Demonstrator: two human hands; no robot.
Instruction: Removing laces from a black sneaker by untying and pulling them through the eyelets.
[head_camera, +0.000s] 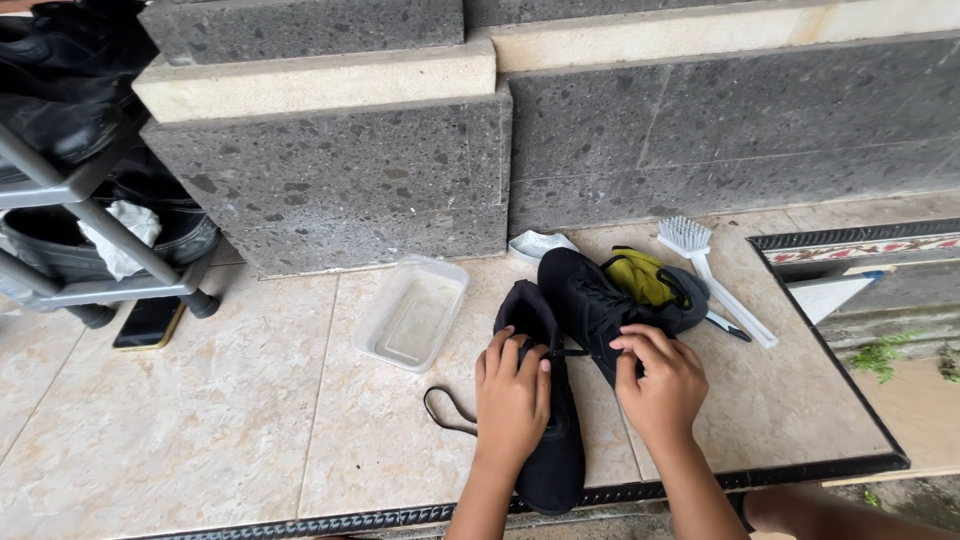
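Left hand (513, 395) grips the near black shoe (545, 440); right hand (660, 385) pinches its lace (572, 352). The clear plastic tub (412, 312) beside them holds shallow water.

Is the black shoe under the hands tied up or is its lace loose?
Loose. The black shoe has its lace trailing in a loop on the tiled floor beside the left hand.

Both shoes (560, 400) are plain black, one with a yellow-green insole (640, 277). The brush (700, 262) is white, the tub (412, 312) clear. Floor tiles (200, 400) are mottled beige, the wall (700, 130) speckled dark grey with cream bands.
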